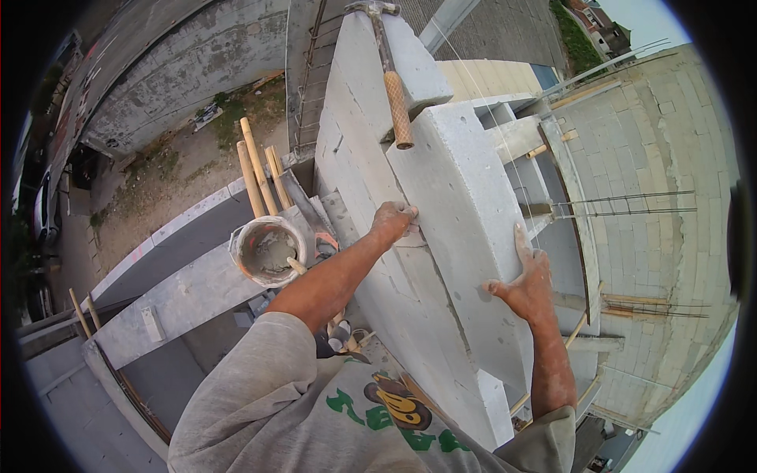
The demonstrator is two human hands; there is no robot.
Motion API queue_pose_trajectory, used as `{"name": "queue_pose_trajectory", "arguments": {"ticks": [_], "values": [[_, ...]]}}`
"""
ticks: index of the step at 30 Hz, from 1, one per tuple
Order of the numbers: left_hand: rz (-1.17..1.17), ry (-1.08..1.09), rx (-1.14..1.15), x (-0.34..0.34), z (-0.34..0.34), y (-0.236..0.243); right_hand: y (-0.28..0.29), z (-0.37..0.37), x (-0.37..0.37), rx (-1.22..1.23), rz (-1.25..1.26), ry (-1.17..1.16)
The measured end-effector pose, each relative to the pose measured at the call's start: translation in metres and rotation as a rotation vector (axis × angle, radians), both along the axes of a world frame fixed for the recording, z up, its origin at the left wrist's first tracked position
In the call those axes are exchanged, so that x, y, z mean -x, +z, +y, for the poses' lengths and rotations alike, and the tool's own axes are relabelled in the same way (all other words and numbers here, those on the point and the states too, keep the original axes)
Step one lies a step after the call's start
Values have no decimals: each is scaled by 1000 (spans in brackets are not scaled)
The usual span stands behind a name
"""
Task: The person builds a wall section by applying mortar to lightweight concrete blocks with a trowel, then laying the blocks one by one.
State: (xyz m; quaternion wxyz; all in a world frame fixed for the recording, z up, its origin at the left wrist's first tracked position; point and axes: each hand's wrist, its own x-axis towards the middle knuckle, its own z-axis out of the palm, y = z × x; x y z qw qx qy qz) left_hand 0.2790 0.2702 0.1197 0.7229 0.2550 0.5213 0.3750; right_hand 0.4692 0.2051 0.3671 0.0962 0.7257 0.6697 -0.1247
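A long pale grey concrete block [461, 236] rests on the block wall [378, 260] in front of me. My left hand [394, 223] is closed at the joint along the block's lower left edge; its curled fingers hide whatever they hold, if anything. My right hand [530, 282] has thumb and forefinger spread across the block's right edge, the thumb on the broad face and the forefinger stretched along the narrow side. A hammer [397, 106] with a tan textured handle lies on the neighbouring block [418, 67], its handle end overhanging the joint.
Left of the wall stands a bucket [270, 251] with grey mortar and a tool handle in it. Several bamboo poles [251, 177] rise behind the bucket. A thin string [482, 98] runs past the block's right side. Rebar [631, 206] sticks out from the right-hand wall [654, 244].
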Motion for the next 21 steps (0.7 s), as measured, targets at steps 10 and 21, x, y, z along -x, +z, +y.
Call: {"name": "queue_pose_trajectory", "arguments": {"ticks": [10, 21], "values": [[44, 42, 80, 2, 29, -20, -15, 27, 10, 63, -19, -44], [217, -13, 93, 4, 33, -11, -31, 26, 5, 40, -9, -23]]}}
